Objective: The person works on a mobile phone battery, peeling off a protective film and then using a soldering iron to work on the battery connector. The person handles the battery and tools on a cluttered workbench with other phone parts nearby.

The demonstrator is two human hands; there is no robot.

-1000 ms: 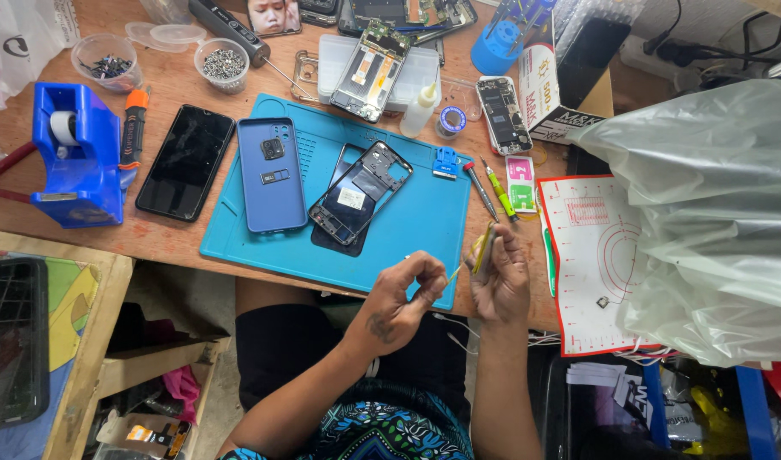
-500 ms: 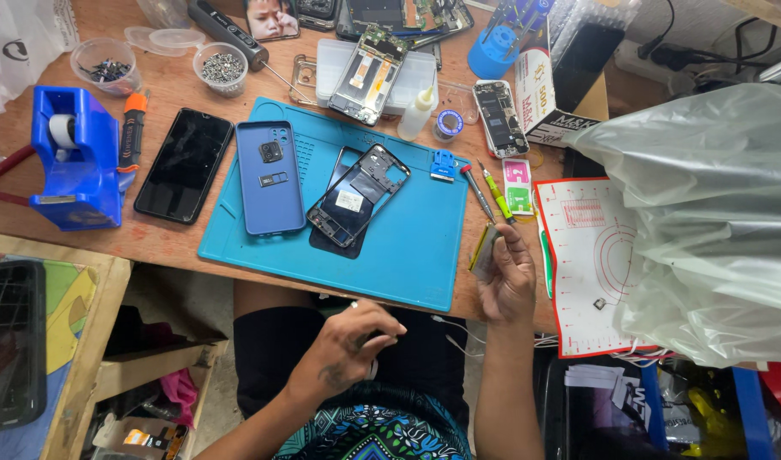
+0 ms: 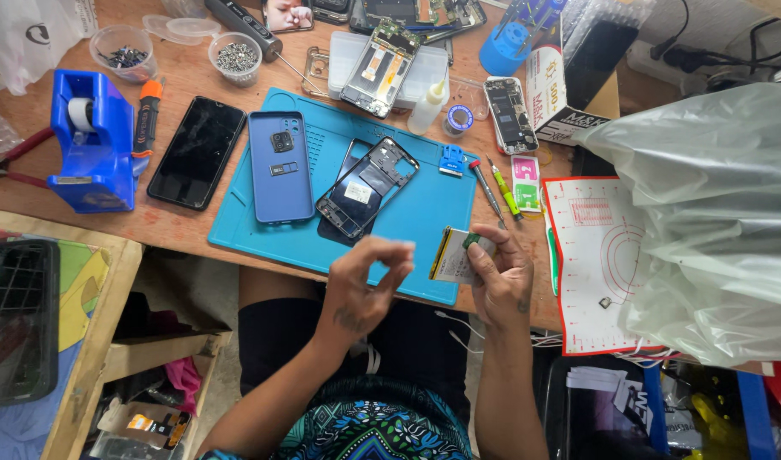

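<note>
My right hand (image 3: 499, 281) grips a flat white phone battery (image 3: 455, 254) at the near edge of the blue work mat (image 3: 424, 204). My left hand (image 3: 363, 285) hovers just left of it with fingertips pinched together; whether anything sits between them is too small to tell. On the mat lie a blue phone back cover (image 3: 280, 166) and an opened black phone frame (image 3: 365, 186).
A black phone (image 3: 196, 152) and a blue tape dispenser (image 3: 92, 140) lie left of the mat. Screwdrivers (image 3: 493, 189), a small glue bottle (image 3: 429, 106), screw bowls (image 3: 235, 58) and opened phones sit behind. A large plastic bag (image 3: 706, 204) fills the right side.
My left hand dropped toward my lap, then rose again to beside the battery. My right hand lowered and turned the battery flatter over the mat's edge.
</note>
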